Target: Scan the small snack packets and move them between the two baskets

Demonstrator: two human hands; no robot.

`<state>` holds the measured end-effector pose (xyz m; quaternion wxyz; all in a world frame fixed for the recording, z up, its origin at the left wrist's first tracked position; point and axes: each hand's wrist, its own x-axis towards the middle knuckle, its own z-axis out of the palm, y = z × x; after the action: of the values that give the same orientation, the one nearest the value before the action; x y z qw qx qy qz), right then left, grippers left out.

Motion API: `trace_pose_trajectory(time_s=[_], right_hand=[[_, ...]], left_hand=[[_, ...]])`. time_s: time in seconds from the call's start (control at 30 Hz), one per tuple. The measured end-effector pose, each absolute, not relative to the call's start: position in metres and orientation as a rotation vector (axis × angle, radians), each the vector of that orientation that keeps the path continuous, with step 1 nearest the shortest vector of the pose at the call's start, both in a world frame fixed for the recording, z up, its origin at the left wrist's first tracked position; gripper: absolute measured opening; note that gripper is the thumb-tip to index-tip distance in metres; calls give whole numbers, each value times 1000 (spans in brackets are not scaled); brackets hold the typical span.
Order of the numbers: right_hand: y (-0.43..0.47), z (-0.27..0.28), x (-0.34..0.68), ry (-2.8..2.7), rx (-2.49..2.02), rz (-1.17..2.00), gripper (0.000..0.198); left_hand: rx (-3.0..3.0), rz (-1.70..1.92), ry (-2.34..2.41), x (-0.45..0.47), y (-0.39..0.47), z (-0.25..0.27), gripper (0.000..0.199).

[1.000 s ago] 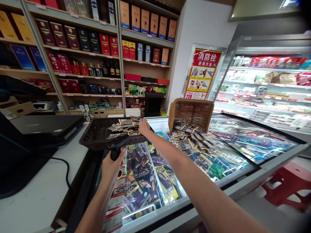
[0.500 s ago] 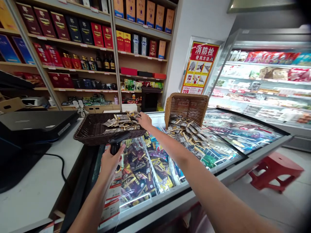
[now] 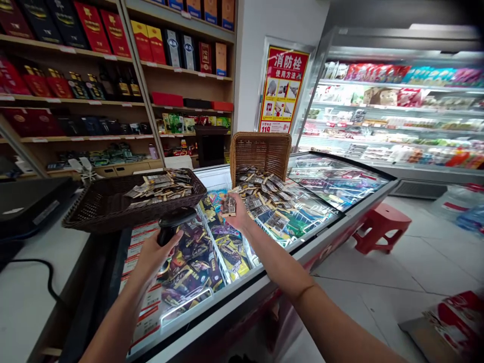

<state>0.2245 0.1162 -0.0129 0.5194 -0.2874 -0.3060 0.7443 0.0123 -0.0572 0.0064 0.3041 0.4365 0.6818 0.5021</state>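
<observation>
My left hand [image 3: 157, 252] is wrapped round the handle of a black handheld barcode scanner [image 3: 176, 218], held above the freezer's glass top. Between the fingers of my right hand [image 3: 239, 214] is a small snack packet [image 3: 228, 207], brown and cream, in front of the packet heap. A dark brown wicker basket [image 3: 94, 214] at the left holds a pile of similar packets [image 3: 162, 187]. On the right, a lighter wicker basket [image 3: 260, 146] lies tipped on its side, with many packets [image 3: 264, 189] spilling from it onto the glass.
Under the glass of the chest freezer [image 3: 242, 275] lie bagged frozen goods. A white counter [image 3: 30, 297] with a black device [image 3: 34, 206] is at the left. A red stool [image 3: 381, 227] and a carton [image 3: 449, 327] stand on the floor to the right. Shelves of boxes line the back.
My right hand has left the dark basket's pile and moved right to the other heap, now with a packet. The view has turned right; my left hand still holds the scanner.
</observation>
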Motion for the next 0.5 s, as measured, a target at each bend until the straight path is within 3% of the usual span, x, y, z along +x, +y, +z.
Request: trace_pose_trajectory(time_s=[0.5], right_hand=[[131, -35, 219, -718, -721, 1679, 25]], left_hand=[[1239, 1203, 1678, 29, -64, 13, 65]])
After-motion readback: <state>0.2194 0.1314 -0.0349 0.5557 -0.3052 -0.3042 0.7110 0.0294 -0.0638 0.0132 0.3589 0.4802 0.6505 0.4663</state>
